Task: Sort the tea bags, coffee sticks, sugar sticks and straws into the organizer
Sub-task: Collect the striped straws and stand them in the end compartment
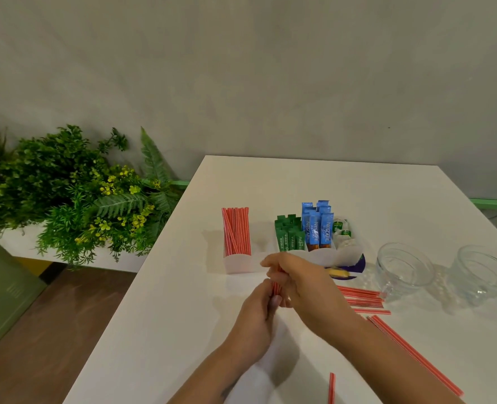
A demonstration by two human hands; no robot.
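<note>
Filling most of the lower view, the white tabletop (372, 188) runs from a far edge close to the grey wall to a left edge that slants toward the near side, with wood floor and a bank of plants (75, 193) below it. The far half of the tabletop is bare and gives open room; the left edge lies not far from the hands, so any sweep to the left has little margin. Two glass bowls (445, 272) stand at the right, both looking empty, which suggests their contents are already sorted. The white organizer (288, 259) sits mid-tabletop, its left compartment holding a sheaf of upright straws (236, 231), well apart from the green sugar sticks (288, 236), the blue coffee sticks (317, 225) and, furthest right, the tea bags (342, 228); these last three kinds look done. What remains, as far as can be seen, is straws: several loose straws (363, 300) lie flat between the hands and the nearer bowl, a long straw (416, 355) slants toward the near right edge, and a short one (331, 387) lies near the bottom. Just near of the organizer, the left hand (256, 316) and right hand (302, 284) meet, both closed with fingers curled around a small bundle (276, 282) of red straws held roughly upright; how many are in it cannot be told. My judgement is that the task is well past halfway, with the bundle due for the left compartment, which lies a short reach far and left. The bowl handle beside the loose straws could be knocked while gathering them.
</note>
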